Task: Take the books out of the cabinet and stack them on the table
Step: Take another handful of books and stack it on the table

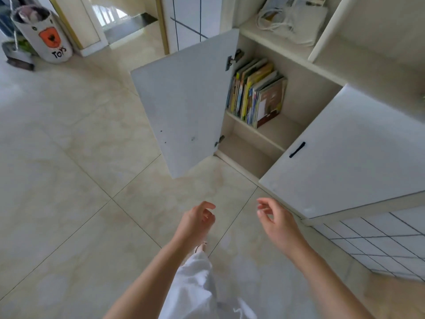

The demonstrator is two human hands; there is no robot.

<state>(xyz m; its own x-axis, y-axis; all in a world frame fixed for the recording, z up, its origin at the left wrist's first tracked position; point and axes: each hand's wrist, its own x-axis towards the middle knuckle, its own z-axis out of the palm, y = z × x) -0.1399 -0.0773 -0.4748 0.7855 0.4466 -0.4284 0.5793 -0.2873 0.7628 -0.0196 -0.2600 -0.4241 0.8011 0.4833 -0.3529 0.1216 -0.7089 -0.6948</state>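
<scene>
Head view looks down on an open cabinet [305, 107] with one door [184, 104] swung out toward the person and the neighbouring door [349, 153], the one with a black handle [297, 149], closed beside the opening. The books [257, 90] stand as a tight row on the upper shelf [276, 132] inside the cabinet, pressed toward the hinge side and leaning slightly, spines and cover edges facing out. Below that shelf the lower compartment shows nothing.

Both hands hang in the air in front of the cabinet, well apart from the books. The left hand [197, 221] and the right hand [274, 218] have fingers loosely curled and hold nothing; palms face roughly toward each other with a gap between them.

These look like thin picture books, some with hard covers, so each is probably stiff and light, but the whole row together would likely be heavy and prone to fan apart or slip, since glossy covers slide on one another. A sensible hold would be to squeeze a small batch between the two palms from the outer covers, or pinch a few by the spines near the top and support their bottom edges. The outermost book, with the brown cover, is the easiest to reach first. No bench is in sight, so where the stack goes cannot be told.
</scene>
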